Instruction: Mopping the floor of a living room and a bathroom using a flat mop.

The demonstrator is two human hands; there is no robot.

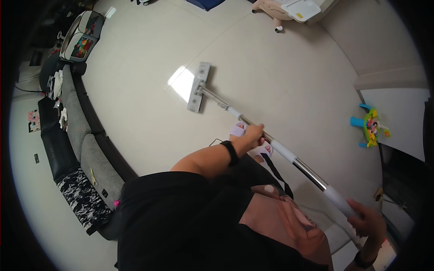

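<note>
A flat mop with a long metal and white handle (pixel 309 173) slants across the view, its grey rectangular head (pixel 198 87) on the pale tiled floor near a bright reflection. My left hand (pixel 254 134) is closed round the metal part of the handle, above my lilac slippers (pixel 238 129). Nearer the upper end of the handle, my right hand (pixel 366 218) is at the white grip, its thumb and fingers around it. Black bands circle both wrists.
A grey sofa (pixel 78 117) with clothes on it runs along the left. Beyond it stands a playpen (pixel 82 37) with colourful balls. A toy activity table (pixel 372 127) is by the right wall, and a wheeled child's seat (pixel 278 12) stands at the top right.
</note>
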